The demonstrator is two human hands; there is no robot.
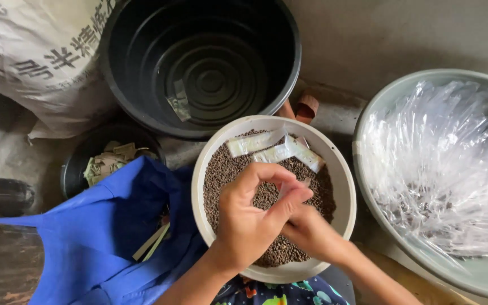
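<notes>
Left hand (253, 217): curled, thumb and fingertips pinching a small clear packet (290, 188) over the bowl.
Right hand (312, 229): mostly hidden behind the left; its grip cannot be told.
Bowl (343, 186): white, full of brown seeds (227, 172), more packets (275, 148) lying on top.
Tub (199, 62): black, behind the bowl.
Basin (379, 101): right, holds clear bags (447, 164).
Cloth (114, 237): blue, left.
</notes>
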